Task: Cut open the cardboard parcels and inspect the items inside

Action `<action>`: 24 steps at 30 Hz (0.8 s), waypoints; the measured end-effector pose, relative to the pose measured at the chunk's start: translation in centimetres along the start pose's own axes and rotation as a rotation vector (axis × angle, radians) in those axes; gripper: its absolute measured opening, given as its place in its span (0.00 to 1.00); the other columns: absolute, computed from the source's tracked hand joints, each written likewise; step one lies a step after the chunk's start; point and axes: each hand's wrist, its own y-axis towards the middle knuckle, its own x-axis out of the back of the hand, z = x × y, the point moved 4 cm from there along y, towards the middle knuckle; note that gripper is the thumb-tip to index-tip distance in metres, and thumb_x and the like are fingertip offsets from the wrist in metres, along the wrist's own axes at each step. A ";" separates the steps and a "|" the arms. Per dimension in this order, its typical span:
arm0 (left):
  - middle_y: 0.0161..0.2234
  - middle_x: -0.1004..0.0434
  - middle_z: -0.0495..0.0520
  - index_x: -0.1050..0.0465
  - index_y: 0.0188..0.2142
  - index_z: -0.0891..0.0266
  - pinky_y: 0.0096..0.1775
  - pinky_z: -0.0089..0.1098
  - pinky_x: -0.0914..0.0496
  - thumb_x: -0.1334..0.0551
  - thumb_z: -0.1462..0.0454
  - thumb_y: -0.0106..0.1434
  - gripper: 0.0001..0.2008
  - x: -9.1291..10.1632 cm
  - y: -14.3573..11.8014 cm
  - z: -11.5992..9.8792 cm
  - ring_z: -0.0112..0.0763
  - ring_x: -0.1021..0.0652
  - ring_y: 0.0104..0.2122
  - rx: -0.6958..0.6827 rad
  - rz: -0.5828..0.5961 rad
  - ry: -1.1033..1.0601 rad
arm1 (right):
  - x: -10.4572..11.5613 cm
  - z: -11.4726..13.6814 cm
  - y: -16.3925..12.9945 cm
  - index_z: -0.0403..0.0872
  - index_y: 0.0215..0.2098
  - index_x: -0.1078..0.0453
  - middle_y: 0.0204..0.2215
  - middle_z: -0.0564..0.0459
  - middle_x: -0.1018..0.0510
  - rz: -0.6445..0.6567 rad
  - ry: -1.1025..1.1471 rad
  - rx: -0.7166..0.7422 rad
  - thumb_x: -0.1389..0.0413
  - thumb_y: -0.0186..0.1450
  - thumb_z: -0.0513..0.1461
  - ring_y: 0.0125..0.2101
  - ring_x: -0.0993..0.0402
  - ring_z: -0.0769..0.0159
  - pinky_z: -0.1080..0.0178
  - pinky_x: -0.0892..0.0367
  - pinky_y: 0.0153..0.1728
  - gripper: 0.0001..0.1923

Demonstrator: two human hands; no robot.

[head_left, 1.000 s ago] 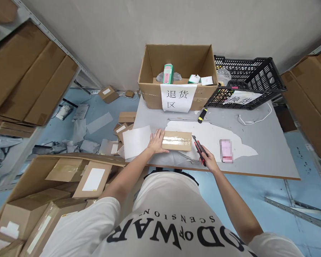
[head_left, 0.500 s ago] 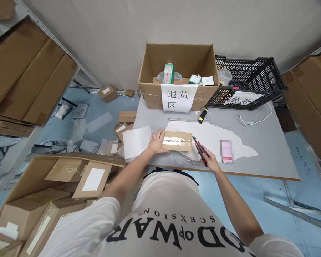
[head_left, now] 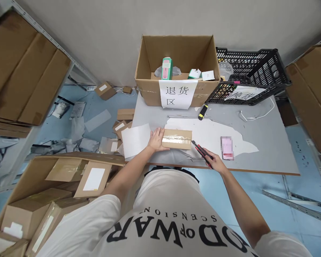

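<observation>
Pressing on the left end of a small flat brown cardboard parcel sealed with clear tape (head_left: 177,139), the left hand (head_left: 156,139) lies with its fingers spread and its palm down, not closed around anything. The parcel lies flat near the front edge of the grey table (head_left: 264,142), partly on a white peeled patch of the surface. The right hand (head_left: 215,161) is clenched around the handle of a red and black utility knife (head_left: 202,152), whose tip points to the right end of the parcel and is just beside it. A white sheet of paper (head_left: 136,140) lies left of the left hand. Behind, a big open cardboard box with a white paper sign (head_left: 177,93) stands beside a black plastic crate (head_left: 253,73).
</observation>
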 end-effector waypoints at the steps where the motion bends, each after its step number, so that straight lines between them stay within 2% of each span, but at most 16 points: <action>1: 0.61 0.50 0.71 0.56 0.64 0.65 0.57 0.57 0.51 0.35 0.40 0.41 0.58 0.0 0.0 0.0 0.61 0.45 0.60 -0.001 0.004 -0.001 | 0.1 -0.1 0.0 0.48 0.64 0.47 0.18 0.57 0.28 0.013 -0.010 0.009 0.48 0.62 0.52 0.12 0.41 0.73 0.68 0.44 0.12 0.36; 6: 0.61 0.49 0.71 0.57 0.64 0.65 0.58 0.59 0.54 0.35 0.41 0.42 0.57 0.0 0.0 -0.1 0.60 0.44 0.59 -0.008 0.022 0.003 | 0.6 -0.7 -0.4 0.46 0.64 0.48 0.12 0.61 0.34 0.043 -0.040 0.009 0.48 0.62 0.52 0.10 0.43 0.73 0.67 0.43 0.13 0.37; 11: 0.62 0.50 0.70 0.57 0.64 0.64 0.56 0.61 0.52 0.35 0.41 0.41 0.58 0.0 0.0 0.0 0.60 0.44 0.59 0.000 0.016 -0.017 | -0.7 -1.5 -1.8 0.46 0.64 0.46 0.13 0.60 0.31 -0.048 0.008 -0.012 0.47 0.60 0.53 0.10 0.42 0.72 0.67 0.43 0.11 0.39; 13: 0.62 0.51 0.70 0.57 0.64 0.64 0.56 0.60 0.50 0.35 0.41 0.41 0.58 0.0 0.1 0.1 0.61 0.45 0.60 0.004 0.019 -0.028 | -1.7 -2.0 -2.5 0.46 0.63 0.44 0.16 0.57 0.28 -0.093 0.034 -0.015 0.46 0.59 0.54 0.10 0.41 0.72 0.67 0.44 0.10 0.38; 17: 0.62 0.51 0.71 0.57 0.64 0.64 0.56 0.58 0.48 0.34 0.42 0.41 0.58 -0.2 0.1 0.2 0.61 0.44 0.60 -0.002 0.014 -0.043 | -2.9 -2.7 -3.6 0.49 0.62 0.42 0.29 0.50 0.22 -0.157 0.108 -0.004 0.46 0.58 0.54 0.11 0.40 0.75 0.68 0.45 0.08 0.37; 21: 0.62 0.52 0.71 0.58 0.64 0.64 0.56 0.58 0.48 0.32 0.42 0.39 0.60 -0.3 0.1 0.1 0.60 0.46 0.60 -0.003 0.012 -0.067 | -2.7 -3.4 -4.3 0.49 0.61 0.41 0.31 0.49 0.22 -0.183 0.138 -0.024 0.45 0.57 0.54 0.12 0.39 0.75 0.68 0.43 0.09 0.37; 24: 0.63 0.55 0.71 0.60 0.65 0.63 0.56 0.59 0.48 0.32 0.41 0.37 0.63 -0.4 0.0 0.1 0.61 0.49 0.62 0.014 0.030 -0.106 | -2.0 -4.0 -4.3 0.50 0.64 0.48 0.39 0.46 0.23 -0.287 0.215 -0.010 0.43 0.56 0.54 0.16 0.34 0.73 0.67 0.39 0.11 0.42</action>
